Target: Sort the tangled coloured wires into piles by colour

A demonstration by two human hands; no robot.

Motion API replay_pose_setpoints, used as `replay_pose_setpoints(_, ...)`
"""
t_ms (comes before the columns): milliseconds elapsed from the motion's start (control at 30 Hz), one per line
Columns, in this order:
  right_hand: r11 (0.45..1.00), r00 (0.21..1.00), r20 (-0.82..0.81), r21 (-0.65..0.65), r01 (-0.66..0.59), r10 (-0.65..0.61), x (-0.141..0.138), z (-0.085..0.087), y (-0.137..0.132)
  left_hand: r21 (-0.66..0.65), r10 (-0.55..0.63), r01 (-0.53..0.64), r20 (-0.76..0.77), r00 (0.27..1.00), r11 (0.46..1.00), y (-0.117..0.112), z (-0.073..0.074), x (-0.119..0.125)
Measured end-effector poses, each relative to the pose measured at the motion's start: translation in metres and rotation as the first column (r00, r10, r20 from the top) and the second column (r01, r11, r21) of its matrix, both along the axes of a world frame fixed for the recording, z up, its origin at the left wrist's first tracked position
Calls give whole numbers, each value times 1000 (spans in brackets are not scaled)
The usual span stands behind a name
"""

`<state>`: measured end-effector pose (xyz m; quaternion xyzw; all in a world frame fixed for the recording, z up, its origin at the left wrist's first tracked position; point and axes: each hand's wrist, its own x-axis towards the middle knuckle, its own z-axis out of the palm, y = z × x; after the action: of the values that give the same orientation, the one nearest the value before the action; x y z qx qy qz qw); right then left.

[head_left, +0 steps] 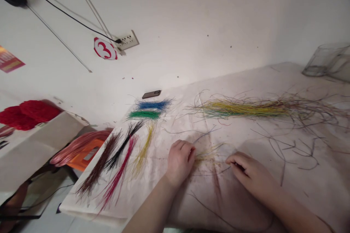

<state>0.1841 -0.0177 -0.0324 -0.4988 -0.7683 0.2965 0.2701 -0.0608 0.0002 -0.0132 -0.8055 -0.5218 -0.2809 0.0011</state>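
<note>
My left hand (179,162) rests on the white cloth-covered table (246,189) with its fingers curled over the end of a small bunch of yellow wires (207,157). My right hand (250,174) lies a little to the right, fingers pinched together at the other end of those thin strands. To the left lie sorted bundles: brown (100,165), black (123,149), red (119,174), yellow (143,151), green (144,115) and blue (153,105). A long mixed heap of wires (259,109), mostly yellow and green, stretches across the far side.
A dark phone (151,94) lies by the wall behind the blue bundle. A clear plastic container (328,62) stands at the far right. Left of the table are a coil of pink wire (79,143) on an orange stool, a cardboard box (32,145) and red material (27,113).
</note>
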Motion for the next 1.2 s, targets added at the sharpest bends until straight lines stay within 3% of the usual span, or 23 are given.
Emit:
replay_pose_setpoints(167,1000,1000,12,-9,3,-3,-1,2,0,40,93,-95,54,994,995,-2,2,-3)
replay_pose_setpoints(333,1000,1000,0,-7,-2,2,-1,3,0,-11,-161,160,-17,987,987,-6,6,3)
replay_pose_setpoints(533,1000,1000,-9,2,-6,6,-1,0,0,-125,-268,255,-92,959,959,-6,7,5)
replay_pose_setpoints(800,1000,999,30,-14,-16,16,-1,2,0,-158,-37,23,-84,996,987,3,1,-1)
replay_pose_setpoints(967,1000,999,34,-10,-19,19,-1,4,0,-213,-14,-14,-129,992,977,5,-4,1)
replay_pose_setpoints(1200,1000,999,29,-6,-15,15,-1,2,0,-165,-12,8,-21,1000,986,6,-2,-7)
